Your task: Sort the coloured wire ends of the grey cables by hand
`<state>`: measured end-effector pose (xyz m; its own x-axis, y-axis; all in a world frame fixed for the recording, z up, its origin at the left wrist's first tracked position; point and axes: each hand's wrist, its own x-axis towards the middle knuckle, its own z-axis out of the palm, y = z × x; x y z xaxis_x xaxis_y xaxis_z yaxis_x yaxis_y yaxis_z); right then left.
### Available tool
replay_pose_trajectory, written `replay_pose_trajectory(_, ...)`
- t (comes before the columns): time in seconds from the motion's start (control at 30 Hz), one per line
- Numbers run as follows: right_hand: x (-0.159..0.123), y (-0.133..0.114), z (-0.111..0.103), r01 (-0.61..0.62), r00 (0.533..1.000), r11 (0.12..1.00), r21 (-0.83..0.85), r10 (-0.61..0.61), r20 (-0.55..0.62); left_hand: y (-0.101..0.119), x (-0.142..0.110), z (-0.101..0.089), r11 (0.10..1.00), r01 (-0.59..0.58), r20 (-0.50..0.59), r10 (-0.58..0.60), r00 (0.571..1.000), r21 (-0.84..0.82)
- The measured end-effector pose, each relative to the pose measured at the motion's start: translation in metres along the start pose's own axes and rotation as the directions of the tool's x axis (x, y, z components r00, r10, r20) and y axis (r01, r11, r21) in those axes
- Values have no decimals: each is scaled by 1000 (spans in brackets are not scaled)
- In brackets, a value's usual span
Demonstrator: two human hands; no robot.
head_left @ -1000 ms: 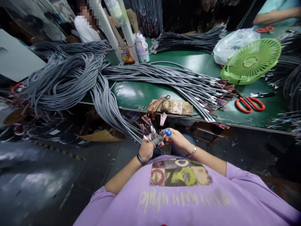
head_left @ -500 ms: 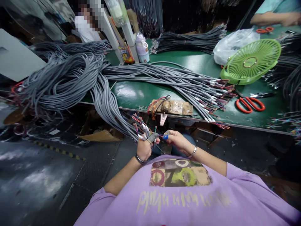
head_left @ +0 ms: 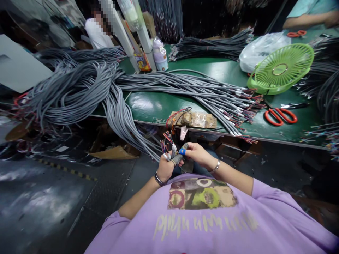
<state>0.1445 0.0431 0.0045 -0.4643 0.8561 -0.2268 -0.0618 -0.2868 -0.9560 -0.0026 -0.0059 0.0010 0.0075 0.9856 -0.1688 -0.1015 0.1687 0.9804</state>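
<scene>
My left hand (head_left: 166, 168) is closed around the ends of several grey cables (head_left: 144, 143), whose stripped ends fan out in coloured wires (head_left: 167, 137) above my fist. Grey wrapping covers its thumb. Close against it, my right hand (head_left: 197, 153) is pinched near the left thumb, with blue and grey wraps on its fingers. What lies between the right fingertips is too small to make out. Just beyond my hands, a wooden block (head_left: 202, 120) with a pink clip (head_left: 183, 133) sits at the edge of the green table (head_left: 148, 102).
A large coil of grey cables (head_left: 74, 91) lies at left, and more cables (head_left: 185, 84) stretch across the table. Red-handled scissors (head_left: 280, 116), a green fan (head_left: 283, 68), a plastic bag (head_left: 262, 51) and a bottle (head_left: 160, 54) stand around. Other people sit beyond the table.
My left hand has shifted slightly right and the cable ends have come up more upright. My right hand has moved a little left and up, closing the gap between the hands.
</scene>
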Motion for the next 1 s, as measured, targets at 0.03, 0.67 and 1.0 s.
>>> replay_pose_trajectory(0.03, -1, 1, 0, 4, 1000, 1000, 4, -4, 1, 1, 0, 0, 1000, -3, 19, 3, 1000, 15)
replay_pose_trajectory(0.67, -4, 7, 4, -35, 997, 969, 243, 50, -56, 2, -1, -1, 986, 15, -58, -25, 998, -166)
replay_pose_trajectory(1.0, -3, -2, 5, 0, 998, 994, 110, 6, -56, 3, -2, -3, 994, 41, 31, -38, 999, -100)
